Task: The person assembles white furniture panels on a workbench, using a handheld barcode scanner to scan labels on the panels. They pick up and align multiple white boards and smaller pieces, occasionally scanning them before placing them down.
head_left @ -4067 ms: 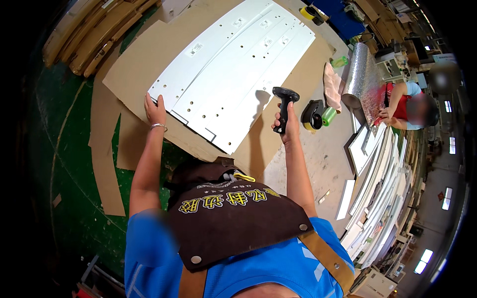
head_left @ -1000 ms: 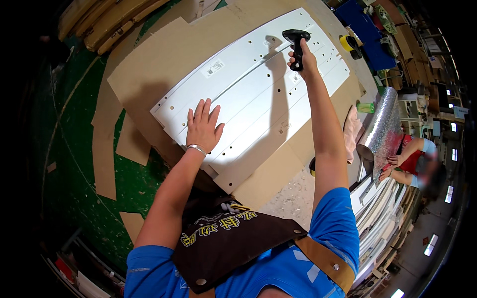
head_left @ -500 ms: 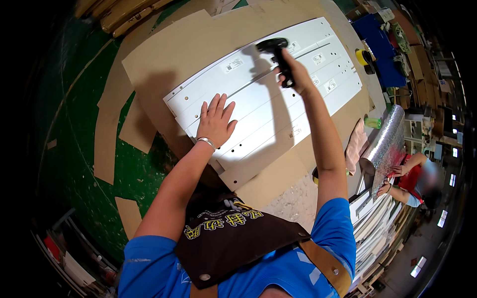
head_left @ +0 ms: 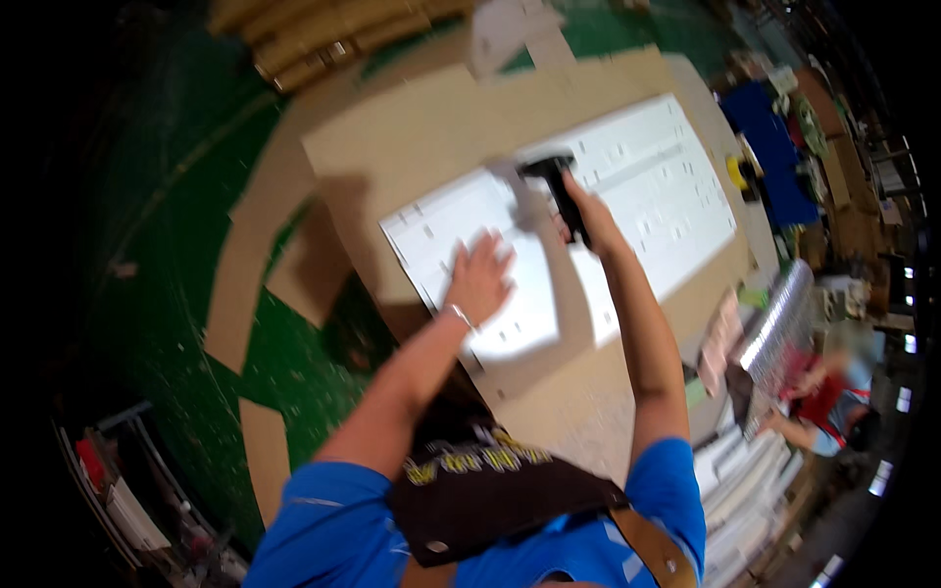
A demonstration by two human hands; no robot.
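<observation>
White panels (head_left: 676,211) with dark holes and small labels lie side by side in front of me, blurred by motion. My left hand (head_left: 480,279) rests flat on their near left part, fingers spread. My right hand (head_left: 594,220) grips a black pistol-shaped barcode scanner (head_left: 549,168) by its handle, over the middle of the panels. The scanner's head points left and its shadow falls on the white surface. Its gap to the panels is hard to judge.
Brown cardboard (head_left: 392,122) lies beneath the panels. Cardboard strips (head_left: 245,294) lie on the green floor at left. On the right are a pink cloth (head_left: 720,338), a silvery roll (head_left: 779,318), yellow tape (head_left: 735,172) and a person in red (head_left: 825,407) handling the roll.
The whole view has shifted, so the scene sits lower and further right. Against the panels, the scanner has moved slightly left and nearer to me. My left hand stays at its place.
</observation>
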